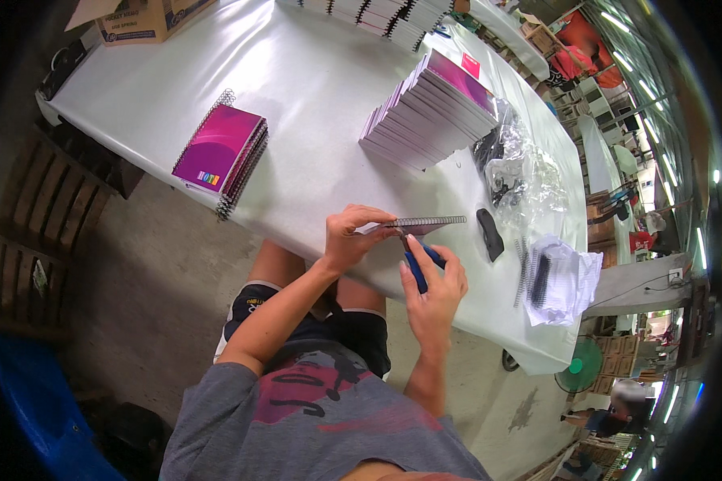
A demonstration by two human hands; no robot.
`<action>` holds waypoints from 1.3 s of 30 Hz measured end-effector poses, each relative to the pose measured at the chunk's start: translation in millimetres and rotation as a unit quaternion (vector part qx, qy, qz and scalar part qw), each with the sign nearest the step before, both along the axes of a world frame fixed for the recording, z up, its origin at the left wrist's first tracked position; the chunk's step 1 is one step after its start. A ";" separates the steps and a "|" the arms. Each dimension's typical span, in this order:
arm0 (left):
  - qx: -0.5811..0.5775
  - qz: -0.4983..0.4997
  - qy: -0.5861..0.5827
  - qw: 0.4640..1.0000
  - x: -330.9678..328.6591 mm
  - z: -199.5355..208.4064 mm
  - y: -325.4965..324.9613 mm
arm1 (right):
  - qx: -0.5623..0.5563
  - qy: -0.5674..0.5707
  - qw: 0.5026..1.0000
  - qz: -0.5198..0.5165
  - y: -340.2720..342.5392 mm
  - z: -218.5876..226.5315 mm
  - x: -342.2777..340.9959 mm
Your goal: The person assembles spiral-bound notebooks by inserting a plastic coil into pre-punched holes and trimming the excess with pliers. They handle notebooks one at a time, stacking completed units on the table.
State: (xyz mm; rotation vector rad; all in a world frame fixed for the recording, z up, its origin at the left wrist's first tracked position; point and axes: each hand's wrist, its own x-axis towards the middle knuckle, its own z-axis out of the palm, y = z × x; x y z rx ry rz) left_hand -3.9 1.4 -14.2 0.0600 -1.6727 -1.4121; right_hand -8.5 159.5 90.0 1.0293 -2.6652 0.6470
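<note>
My left hand (349, 238) pinches one end of a small notebook (421, 230) held edge-up over the table's front edge. A wire spiral (437, 220) runs along the notebook's upper edge and sticks out past its right end. In my right hand (435, 297) are blue-handled pliers (414, 270), fingers wrapped round the grips. Their jaws meet the spiral's end close to my left fingertips; exactly what they grip is too small to tell. To the left lies a pile of purple spiral notebooks (221, 148). Beyond my hands stands a tall stack of booklets with a purple cover on top (457, 80).
On the right of the white-covered table (313, 112) lie a black oblong object (489, 235), crumpled clear plastic (533, 180) and loose spirals (541, 279) on white paper (565, 293). More bound stacks (377, 16) and a cardboard box (148, 20) stand at the far side. A green fan (578, 365) is at right.
</note>
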 end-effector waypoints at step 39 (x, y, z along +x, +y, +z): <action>0.324 -0.053 0.055 0.943 35.6 46.0 -8.1 | 0.042 -0.041 0.988 -0.144 43.8 -71.2 -61.5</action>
